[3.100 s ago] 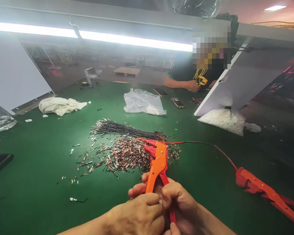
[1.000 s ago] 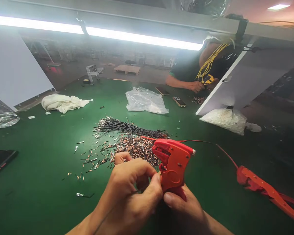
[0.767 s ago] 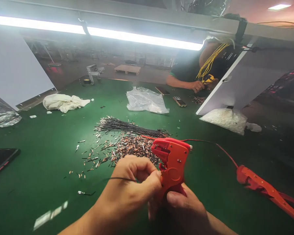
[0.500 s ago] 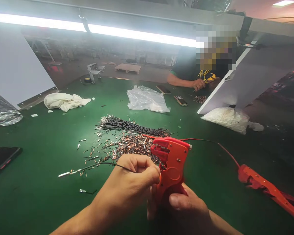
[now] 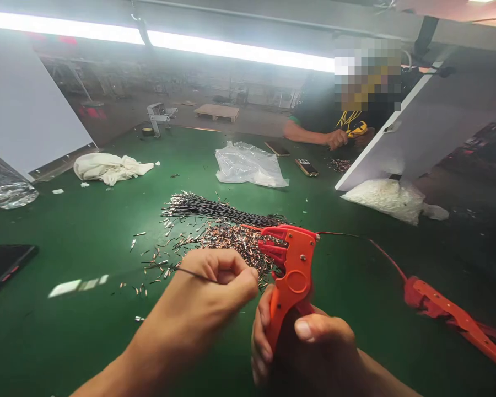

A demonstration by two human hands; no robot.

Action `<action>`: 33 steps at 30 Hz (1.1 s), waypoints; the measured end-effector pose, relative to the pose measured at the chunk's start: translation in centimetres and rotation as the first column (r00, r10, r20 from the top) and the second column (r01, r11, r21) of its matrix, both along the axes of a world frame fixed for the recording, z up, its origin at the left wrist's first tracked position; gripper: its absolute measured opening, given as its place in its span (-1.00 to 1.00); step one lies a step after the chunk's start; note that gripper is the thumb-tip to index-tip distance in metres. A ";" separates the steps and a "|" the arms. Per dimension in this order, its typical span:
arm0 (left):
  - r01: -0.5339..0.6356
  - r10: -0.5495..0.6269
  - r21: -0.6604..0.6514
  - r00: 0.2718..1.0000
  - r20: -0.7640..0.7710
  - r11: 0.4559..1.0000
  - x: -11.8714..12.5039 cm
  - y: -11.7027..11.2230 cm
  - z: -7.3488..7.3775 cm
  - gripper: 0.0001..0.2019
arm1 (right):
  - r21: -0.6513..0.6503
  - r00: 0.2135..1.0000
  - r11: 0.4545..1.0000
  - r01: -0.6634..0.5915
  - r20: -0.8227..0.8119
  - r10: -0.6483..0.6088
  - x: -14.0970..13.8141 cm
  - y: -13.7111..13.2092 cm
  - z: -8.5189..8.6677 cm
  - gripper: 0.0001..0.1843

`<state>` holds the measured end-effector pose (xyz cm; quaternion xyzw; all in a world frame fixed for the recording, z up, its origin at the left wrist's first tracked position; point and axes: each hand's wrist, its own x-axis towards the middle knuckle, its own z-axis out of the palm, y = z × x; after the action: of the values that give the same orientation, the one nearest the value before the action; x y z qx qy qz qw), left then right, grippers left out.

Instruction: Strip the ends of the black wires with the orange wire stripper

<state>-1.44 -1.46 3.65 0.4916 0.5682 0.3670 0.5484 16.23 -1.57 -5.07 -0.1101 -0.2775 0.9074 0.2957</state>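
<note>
My right hand [image 5: 301,347] is wrapped round the handles of an orange-red wire stripper [image 5: 289,273], held upright with its jaws facing left. Just left of the jaws, my left hand [image 5: 206,295] pinches a thin black wire [image 5: 190,272] that runs out to the left; its far end is a motion-blurred streak [image 5: 76,285]. Behind both hands lies a heap of cut copper-tipped wire bits [image 5: 227,245] and a bundle of black wires [image 5: 219,210] on the green table [image 5: 66,331].
A second red stripper [image 5: 454,320] with a red wire lies at right. A dark phone [image 5: 2,264] sits at left, a white cloth [image 5: 107,165] and clear bags [image 5: 250,165] farther back. Another person's hand [image 5: 337,138] works across the table beside a white panel [image 5: 417,132].
My left hand has drawn the black wire out of the stripper's jaws and moved left, away from the tool. The stripper has turned slightly and my right hand has shifted on its handles.
</note>
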 end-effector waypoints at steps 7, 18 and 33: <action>0.126 0.293 0.624 0.799 -0.525 0.771 -0.3 -0.8 -0.4 -0.68 | -0.018 1.000 1.000 -0.003 -0.015 0.003 -0.2 -0.1 -0.1 -0.65; 0.279 0.362 0.676 0.673 -0.644 0.682 -0.3 -1.5 -1.3 -0.84 | -0.047 0.999 0.998 -0.033 -0.008 0.033 0.1 -0.6 -0.7 -0.63; 0.422 0.398 0.713 0.617 -0.679 0.561 0.9 -3.2 -2.0 -0.76 | 0.021 0.999 0.999 -0.036 -0.015 0.036 -0.5 -0.5 -0.1 -0.69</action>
<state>-0.57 -4.64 1.65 0.7992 0.5002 0.3287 -0.0552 15.72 -2.03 -5.20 -0.0952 -0.2865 0.9105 0.2826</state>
